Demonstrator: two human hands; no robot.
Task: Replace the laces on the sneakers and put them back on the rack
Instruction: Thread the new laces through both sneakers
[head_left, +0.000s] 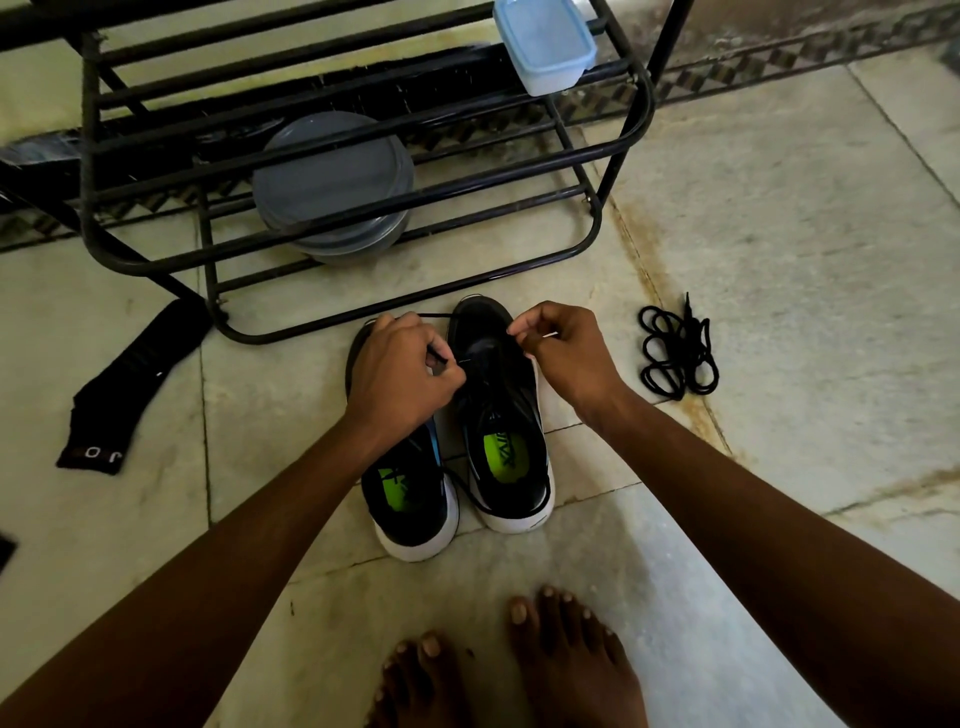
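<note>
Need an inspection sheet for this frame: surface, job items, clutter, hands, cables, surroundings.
Surface: stained tiled floor.
Job's things: left sneaker and right sneaker side by side in front of the black rack; black lace runs between both hands over the right sneaker; coiled lace lies on the floor to the right.
Clutter: black sock on the floor at left; grey round containers and pale blue box on the rack.
Grippers: left hand and right hand each pinch the black lace.
Cables: nothing seen.
Surroundings: bare feet at the bottom edge; patterned border behind the rack.
</note>
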